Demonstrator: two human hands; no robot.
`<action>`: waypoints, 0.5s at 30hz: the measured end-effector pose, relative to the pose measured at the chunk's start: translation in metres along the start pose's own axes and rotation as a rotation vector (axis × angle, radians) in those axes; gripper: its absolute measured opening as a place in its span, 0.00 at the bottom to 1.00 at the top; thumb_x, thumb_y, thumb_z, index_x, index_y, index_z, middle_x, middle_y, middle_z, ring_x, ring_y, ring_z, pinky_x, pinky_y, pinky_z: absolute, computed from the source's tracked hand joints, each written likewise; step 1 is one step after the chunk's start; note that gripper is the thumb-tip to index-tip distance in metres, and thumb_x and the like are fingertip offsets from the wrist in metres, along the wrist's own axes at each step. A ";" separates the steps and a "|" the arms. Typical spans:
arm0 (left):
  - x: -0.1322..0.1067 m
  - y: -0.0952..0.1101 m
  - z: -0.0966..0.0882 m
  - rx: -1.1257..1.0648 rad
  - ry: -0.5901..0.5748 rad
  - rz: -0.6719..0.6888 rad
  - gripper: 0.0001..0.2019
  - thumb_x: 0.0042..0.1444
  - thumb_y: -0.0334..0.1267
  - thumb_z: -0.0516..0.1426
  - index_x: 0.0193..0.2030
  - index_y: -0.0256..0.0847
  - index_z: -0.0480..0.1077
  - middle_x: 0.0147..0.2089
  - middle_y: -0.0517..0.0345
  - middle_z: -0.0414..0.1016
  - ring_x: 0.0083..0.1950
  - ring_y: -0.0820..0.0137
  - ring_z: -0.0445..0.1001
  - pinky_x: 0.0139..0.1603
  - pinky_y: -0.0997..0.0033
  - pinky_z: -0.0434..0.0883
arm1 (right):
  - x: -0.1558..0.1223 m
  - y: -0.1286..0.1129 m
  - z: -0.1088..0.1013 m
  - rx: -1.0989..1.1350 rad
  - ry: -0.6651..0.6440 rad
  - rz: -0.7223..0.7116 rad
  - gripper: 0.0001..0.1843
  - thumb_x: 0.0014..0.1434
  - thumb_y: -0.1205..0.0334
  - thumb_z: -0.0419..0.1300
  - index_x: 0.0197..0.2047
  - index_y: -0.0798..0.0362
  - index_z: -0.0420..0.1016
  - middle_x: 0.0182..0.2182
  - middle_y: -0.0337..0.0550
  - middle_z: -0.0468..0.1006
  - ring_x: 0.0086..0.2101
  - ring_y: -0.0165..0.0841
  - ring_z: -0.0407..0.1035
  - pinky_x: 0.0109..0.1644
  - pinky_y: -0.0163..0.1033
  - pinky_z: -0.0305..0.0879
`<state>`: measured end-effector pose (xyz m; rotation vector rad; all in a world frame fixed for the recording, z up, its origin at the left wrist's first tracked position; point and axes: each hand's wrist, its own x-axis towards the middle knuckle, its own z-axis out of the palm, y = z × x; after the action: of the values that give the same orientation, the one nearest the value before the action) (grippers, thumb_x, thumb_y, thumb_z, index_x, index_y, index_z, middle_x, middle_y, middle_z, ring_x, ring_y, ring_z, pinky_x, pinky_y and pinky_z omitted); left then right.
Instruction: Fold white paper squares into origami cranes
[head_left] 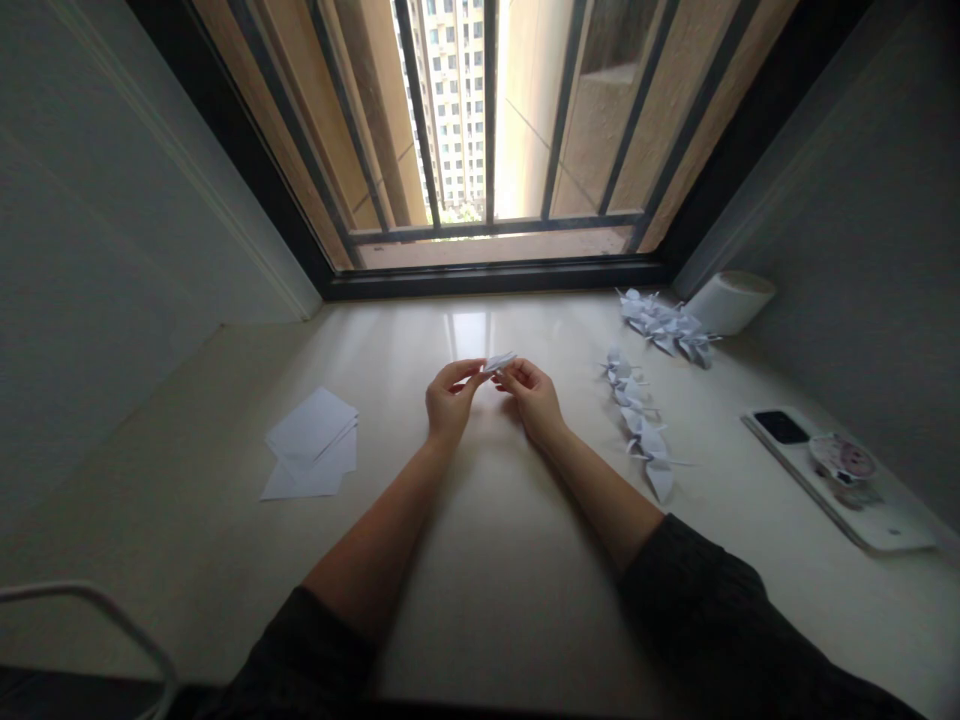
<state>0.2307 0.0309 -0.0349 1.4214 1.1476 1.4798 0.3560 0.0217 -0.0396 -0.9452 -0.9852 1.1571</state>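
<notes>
Head view. We work over a pale windowsill (487,560) in front of a barred window (517,250). To the left of our arms, a loose stack of white paper sheets (311,425) lies flat, its edges fanned. To the right, a row of folded paper cranes (634,418) runs near our right forearm. Beyond it, a cluster of paper cranes (660,322) sits just beside a white cylinder (735,300); we cannot tell whether they touch. A phone (892,508) lies at far right, back upward, with a round attachment (844,457) on it. A cable (94,595) loops in at lower left.

We hold a small folded paper (500,362) above the middle of the windowsill, between both hands. The fingers of our left hand (450,397) pinch its left end, thumb against forefinger. The fingers of our right hand (534,395) close on its right side, the remaining ones curled.
</notes>
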 end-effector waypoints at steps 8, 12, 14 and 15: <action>0.004 -0.006 0.003 -0.183 -0.013 -0.010 0.09 0.44 0.39 0.64 0.33 0.39 0.76 0.35 0.55 0.79 0.38 0.69 0.76 0.44 0.67 0.72 | 0.001 0.005 -0.001 -0.113 -0.003 -0.003 0.12 0.46 0.52 0.64 0.29 0.51 0.70 0.27 0.37 0.72 0.30 0.30 0.67 0.35 0.36 0.64; 0.003 -0.007 0.001 -0.144 -0.003 0.013 0.08 0.44 0.39 0.64 0.32 0.39 0.76 0.35 0.55 0.78 0.38 0.68 0.76 0.44 0.67 0.72 | -0.002 0.000 0.001 -0.096 0.039 -0.099 0.21 0.45 0.55 0.66 0.42 0.47 0.68 0.32 0.37 0.73 0.31 0.30 0.68 0.36 0.36 0.66; 0.003 -0.007 0.001 -0.122 0.000 0.021 0.08 0.45 0.40 0.64 0.32 0.39 0.76 0.35 0.55 0.78 0.38 0.68 0.76 0.45 0.66 0.72 | -0.003 -0.002 0.001 -0.124 0.034 -0.145 0.20 0.45 0.54 0.66 0.42 0.46 0.69 0.32 0.37 0.73 0.32 0.30 0.69 0.36 0.36 0.66; 0.003 -0.006 0.000 -0.117 0.002 0.025 0.08 0.45 0.40 0.63 0.32 0.39 0.76 0.35 0.55 0.78 0.38 0.68 0.76 0.44 0.66 0.72 | -0.003 -0.003 0.001 -0.144 0.031 -0.153 0.18 0.46 0.53 0.66 0.40 0.47 0.70 0.32 0.38 0.73 0.32 0.30 0.69 0.36 0.37 0.66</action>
<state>0.2304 0.0354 -0.0401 1.3596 1.0306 1.5400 0.3551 0.0187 -0.0369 -0.9808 -1.1075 0.9506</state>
